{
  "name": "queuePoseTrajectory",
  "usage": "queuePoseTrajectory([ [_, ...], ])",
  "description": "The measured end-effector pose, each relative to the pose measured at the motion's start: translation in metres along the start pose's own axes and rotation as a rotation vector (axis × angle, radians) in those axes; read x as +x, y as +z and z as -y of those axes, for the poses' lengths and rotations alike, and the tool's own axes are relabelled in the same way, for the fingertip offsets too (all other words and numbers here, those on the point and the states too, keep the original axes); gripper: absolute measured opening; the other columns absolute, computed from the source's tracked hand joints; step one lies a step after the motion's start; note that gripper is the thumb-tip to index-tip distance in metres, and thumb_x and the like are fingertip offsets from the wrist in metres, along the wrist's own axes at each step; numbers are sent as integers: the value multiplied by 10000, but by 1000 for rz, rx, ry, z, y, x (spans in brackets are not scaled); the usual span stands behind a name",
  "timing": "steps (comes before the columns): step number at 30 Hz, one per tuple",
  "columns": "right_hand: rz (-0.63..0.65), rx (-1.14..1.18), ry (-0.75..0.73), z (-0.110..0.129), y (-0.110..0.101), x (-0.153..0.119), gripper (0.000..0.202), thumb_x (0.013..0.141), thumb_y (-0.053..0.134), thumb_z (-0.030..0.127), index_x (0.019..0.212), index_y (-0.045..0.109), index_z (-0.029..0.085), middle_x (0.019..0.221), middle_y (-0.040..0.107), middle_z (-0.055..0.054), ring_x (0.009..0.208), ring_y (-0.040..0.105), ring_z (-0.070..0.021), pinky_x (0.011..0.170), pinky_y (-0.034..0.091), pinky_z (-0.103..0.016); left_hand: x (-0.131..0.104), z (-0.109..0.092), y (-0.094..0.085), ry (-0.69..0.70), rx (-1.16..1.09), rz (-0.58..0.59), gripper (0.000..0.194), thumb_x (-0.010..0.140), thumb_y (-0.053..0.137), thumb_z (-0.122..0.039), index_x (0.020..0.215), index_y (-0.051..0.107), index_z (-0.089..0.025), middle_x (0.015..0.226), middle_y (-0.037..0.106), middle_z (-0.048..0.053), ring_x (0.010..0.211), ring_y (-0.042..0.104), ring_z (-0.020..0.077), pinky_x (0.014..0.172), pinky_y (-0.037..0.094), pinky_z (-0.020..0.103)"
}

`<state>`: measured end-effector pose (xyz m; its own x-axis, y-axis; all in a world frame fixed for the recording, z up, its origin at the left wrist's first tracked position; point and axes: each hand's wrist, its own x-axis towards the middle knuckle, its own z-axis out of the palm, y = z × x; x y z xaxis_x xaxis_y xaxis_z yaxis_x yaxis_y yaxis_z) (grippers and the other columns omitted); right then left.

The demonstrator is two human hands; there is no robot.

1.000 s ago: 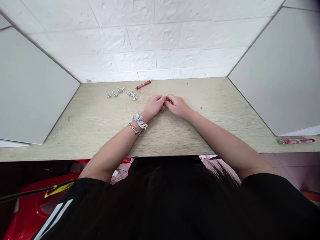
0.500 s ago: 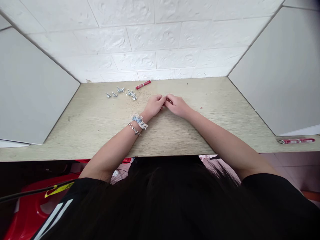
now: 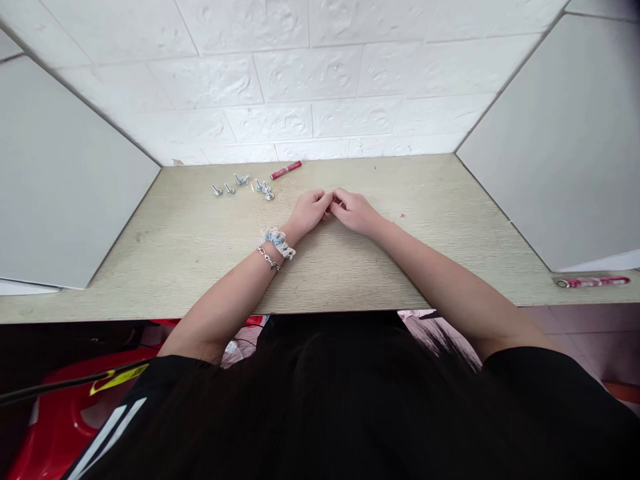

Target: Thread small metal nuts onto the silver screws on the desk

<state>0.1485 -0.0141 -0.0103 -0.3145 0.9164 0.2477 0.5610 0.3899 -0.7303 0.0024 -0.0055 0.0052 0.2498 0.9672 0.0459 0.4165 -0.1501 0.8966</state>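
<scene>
My left hand and my right hand meet over the middle of the wooden tabletop. Both are closed, fingertips pinched together and touching each other. Whatever they hold is hidden between the fingers, too small to make out. A blue-and-white scrunchie and a silver chain bracelet circle my left wrist. Beyond my left hand, several metal bolts with wide round bases stand or lie on the tabletop. A red tube like a marker lies behind them, near the wall.
A white brick-patterned wall closes off the back. Grey panels, one on the left and one on the right, flank the tabletop. Another red tube lies at the right front edge. A red plastic stool stands below left.
</scene>
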Motion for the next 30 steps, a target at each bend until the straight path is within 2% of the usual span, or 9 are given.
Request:
queuePoseTrajectory([
  [7,4,1,0,1,0,0,175,883,444,327,815,534,194,802,667,-20,645,499,-132,669,382,-286,0,1,0,-18,-22,-2,357,927,486,-242,580,430,-178,503,475,-44,498,466,78,517,331,219],
  [16,-34,54,-29,-3,2,1,220,881,448,346,952,577,183,891,697,-43,683,536,-149,709,411,-304,6,7,-1,0,-135,27,357,919,456,-214,565,460,-172,472,454,-36,475,443,75,503,327,215],
  [25,-52,14,-40,-3,2,1,240,908,395,363,825,548,197,834,661,-42,762,561,-176,749,407,-323,4,3,-1,0,-228,38,348,903,436,-167,556,469,-160,506,461,-38,458,435,61,492,332,214],
  [30,-84,38,-27,-3,3,1,195,861,470,338,964,550,193,950,674,-45,668,521,-142,717,413,-315,4,3,-2,-24,-227,11,354,915,442,-196,565,482,-162,480,441,-41,451,430,67,485,327,213],
])
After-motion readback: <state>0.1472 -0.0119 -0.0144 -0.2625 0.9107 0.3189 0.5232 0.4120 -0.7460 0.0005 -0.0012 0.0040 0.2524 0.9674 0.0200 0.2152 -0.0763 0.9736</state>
